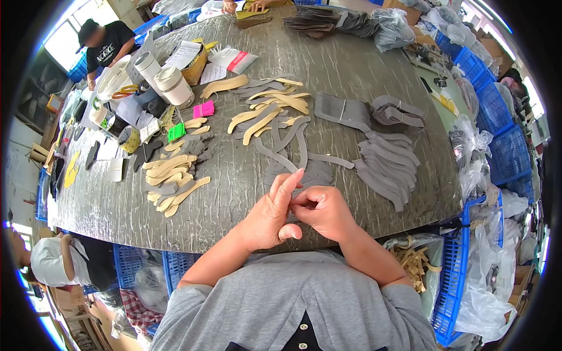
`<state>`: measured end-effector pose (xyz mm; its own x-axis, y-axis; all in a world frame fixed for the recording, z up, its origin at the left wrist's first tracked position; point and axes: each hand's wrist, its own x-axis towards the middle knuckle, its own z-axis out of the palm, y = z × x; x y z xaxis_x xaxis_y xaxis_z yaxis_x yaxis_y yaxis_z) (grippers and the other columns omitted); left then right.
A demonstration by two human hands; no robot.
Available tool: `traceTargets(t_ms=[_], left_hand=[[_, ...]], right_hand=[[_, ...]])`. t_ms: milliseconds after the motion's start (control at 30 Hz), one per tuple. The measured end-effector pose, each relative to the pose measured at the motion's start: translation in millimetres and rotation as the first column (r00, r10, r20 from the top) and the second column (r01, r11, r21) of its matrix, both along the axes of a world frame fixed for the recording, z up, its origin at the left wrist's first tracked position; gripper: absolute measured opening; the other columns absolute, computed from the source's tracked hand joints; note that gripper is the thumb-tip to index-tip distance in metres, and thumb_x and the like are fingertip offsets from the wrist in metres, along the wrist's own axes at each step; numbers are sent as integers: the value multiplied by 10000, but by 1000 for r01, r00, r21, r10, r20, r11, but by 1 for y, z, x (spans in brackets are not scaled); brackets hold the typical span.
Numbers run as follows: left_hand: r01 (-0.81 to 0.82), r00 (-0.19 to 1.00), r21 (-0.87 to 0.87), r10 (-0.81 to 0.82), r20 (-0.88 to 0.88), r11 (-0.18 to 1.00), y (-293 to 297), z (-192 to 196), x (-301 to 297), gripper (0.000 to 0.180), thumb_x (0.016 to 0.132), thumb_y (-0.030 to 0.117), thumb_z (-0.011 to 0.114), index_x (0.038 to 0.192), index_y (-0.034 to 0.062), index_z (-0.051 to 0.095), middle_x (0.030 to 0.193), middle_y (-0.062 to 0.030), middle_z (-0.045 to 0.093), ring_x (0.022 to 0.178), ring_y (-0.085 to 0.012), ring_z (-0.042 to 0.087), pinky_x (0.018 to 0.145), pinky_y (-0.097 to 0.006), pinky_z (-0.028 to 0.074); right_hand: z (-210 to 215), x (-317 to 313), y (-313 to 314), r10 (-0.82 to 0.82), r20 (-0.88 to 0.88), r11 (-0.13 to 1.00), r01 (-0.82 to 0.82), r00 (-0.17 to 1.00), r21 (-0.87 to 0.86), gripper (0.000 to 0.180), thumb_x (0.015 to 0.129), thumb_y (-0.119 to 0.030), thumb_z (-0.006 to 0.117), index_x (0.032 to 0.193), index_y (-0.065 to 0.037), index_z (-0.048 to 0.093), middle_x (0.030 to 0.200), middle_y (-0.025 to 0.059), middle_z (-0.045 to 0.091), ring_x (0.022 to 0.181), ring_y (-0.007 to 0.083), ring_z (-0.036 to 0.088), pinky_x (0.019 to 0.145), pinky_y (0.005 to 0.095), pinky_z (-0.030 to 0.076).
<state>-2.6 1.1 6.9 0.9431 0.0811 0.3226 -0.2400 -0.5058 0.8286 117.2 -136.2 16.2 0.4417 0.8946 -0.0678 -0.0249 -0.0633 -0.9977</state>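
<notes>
My left hand (264, 215) is raised over the near edge of the table, fingers stretched up and thumb apart. Close beside it, my right hand (323, 214) is closed in a pinch at the left fingers; whatever it may hold is too small or hidden to make out. Just beyond both hands lies a pile of grey curved strips (316, 174), partly covered by my fingers. Loose grey strips (302, 143) cross each other farther out. A fanned stack of grey strips (387, 167) lies to the right, with tied grey bundles (342, 111) behind it.
Cream and grey curved pieces lie in a left pile (170, 178) and a far pile (272, 111). Pink tags (204, 109), green tags (176, 132) and white canisters (174, 86) stand at the left. Blue crates (453, 275) flank the table (228, 219). Another person (108, 47) works far left.
</notes>
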Motion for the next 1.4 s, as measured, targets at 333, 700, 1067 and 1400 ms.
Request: traceTargets(t_ms=[333, 700, 1067, 1400], left_hand=[[-292, 940, -753, 32, -339, 590, -5, 10, -1, 335, 991, 169, 554, 1291, 24, 520, 1050, -74, 608, 810, -108, 569, 654, -296, 490], [-135, 955, 241, 61, 289, 961, 12, 28, 13, 238, 689, 2, 788, 893, 56, 679, 897, -65, 621, 740, -233, 629, 618, -324, 519], [-593, 797, -175, 542, -266, 786, 8, -9, -40, 100, 786, -1, 759, 857, -6, 689, 726, -5, 653, 636, -44, 550, 566, -217, 451], [-564, 759, -159, 433, -486, 810, 0, -30, -43, 92, 807, 71, 748, 833, 0, 695, 684, 5, 634, 621, -41, 516, 554, -212, 418]], right_hand=[[-21, 4, -3, 116, -465, 978, -19, 878, 208, 71, 893, -2, 537, 907, -8, 606, 840, 33, 622, 764, 115, 574, 740, 272, 488], [-19, 3, -4, 100, -783, 943, 192, 614, 271, 140, 924, -29, 403, 932, -31, 543, 942, 98, 600, 899, 216, 593, 886, 390, 475], [-39, 65, -123, -432, -567, 778, 608, 701, 160, 138, 921, -63, 539, 1037, -120, 492, 740, -15, 476, 563, 56, 374, 522, 204, 301], [-66, 18, -84, -328, -141, 944, 316, 934, -100, 164, 850, -67, 717, 953, -63, 589, 859, -26, 560, 769, 59, 513, 702, 219, 453]])
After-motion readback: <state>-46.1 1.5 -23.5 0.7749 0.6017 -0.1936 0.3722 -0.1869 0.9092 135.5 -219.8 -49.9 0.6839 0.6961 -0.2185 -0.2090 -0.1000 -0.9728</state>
